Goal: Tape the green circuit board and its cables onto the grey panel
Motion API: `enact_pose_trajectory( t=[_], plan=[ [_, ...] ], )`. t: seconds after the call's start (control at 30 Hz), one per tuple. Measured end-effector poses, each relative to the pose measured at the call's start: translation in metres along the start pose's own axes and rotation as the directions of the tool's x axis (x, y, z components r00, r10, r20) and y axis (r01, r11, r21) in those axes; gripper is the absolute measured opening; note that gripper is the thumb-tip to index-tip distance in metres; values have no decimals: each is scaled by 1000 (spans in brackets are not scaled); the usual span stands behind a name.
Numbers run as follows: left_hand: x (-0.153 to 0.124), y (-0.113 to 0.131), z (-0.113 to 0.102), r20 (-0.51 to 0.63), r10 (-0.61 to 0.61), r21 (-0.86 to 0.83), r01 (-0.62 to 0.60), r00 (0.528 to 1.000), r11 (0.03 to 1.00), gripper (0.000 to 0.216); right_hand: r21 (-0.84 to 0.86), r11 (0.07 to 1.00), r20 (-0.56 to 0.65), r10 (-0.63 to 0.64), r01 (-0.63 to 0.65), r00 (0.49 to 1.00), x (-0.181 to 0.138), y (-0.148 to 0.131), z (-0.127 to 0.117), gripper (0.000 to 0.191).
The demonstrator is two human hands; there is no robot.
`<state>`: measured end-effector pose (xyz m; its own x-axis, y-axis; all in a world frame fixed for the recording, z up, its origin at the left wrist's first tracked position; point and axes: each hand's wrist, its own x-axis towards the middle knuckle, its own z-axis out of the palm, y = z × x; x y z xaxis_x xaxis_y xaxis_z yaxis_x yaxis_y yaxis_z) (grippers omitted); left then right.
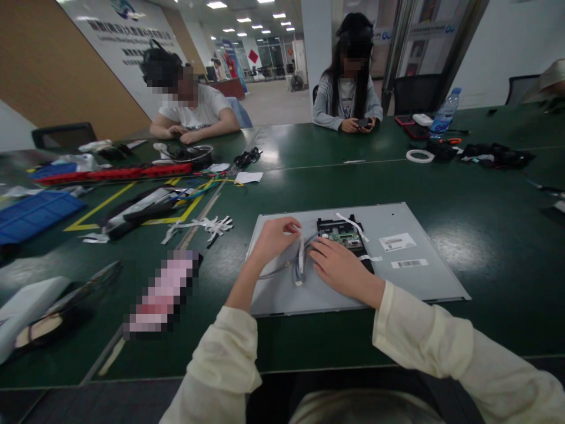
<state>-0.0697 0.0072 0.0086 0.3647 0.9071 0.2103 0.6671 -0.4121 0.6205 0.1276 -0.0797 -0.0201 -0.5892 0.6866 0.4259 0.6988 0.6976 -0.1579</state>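
A grey metal monitor back panel (415, 277) lies flat on the green table before me. A small green circuit board (343, 237) in a black frame sits at its upper middle, with white tape strips across it. My left hand (273, 238) pinches a white tape strip (301, 259) that hangs over a thin bundle of grey wires (282, 271). My right hand (339, 268) lies flat on the panel just beside the board, its fingers pressing down near the wires.
Loose white tape strips (207, 225) lie left of the panel. Black and silver parts (141, 209), a red strip (119, 172) and a blue tray (30, 215) crowd the left. Two people sit across the table. A water bottle (445, 112), tape roll (420, 156) and black items stand far right.
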Motion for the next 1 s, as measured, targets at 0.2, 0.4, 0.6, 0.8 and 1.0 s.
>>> enact_pose_trajectory(
  t=[0.2,0.4,0.6,0.8,1.0],
  plan=[
    [-2,-5,-12,-9,-40,-283,36,999,958,21,3,1000,7,16,-16,1000,0,0,1,35],
    [-7,2,-21,62,-53,-375,73,997,924,23,24,999,7,36,-36,999,0,1,3,41],
    [-12,13,-34,128,-44,-452,98,991,887,27,39,996,-10,85,-84,996,-2,-1,1,46],
    [-17,21,-43,88,-40,-533,81,995,842,29,52,998,30,35,-36,999,-1,1,5,45],
    [-17,20,-43,-15,-50,-594,31,999,804,30,275,954,-147,166,-121,975,-2,-1,-14,45]
  ],
)
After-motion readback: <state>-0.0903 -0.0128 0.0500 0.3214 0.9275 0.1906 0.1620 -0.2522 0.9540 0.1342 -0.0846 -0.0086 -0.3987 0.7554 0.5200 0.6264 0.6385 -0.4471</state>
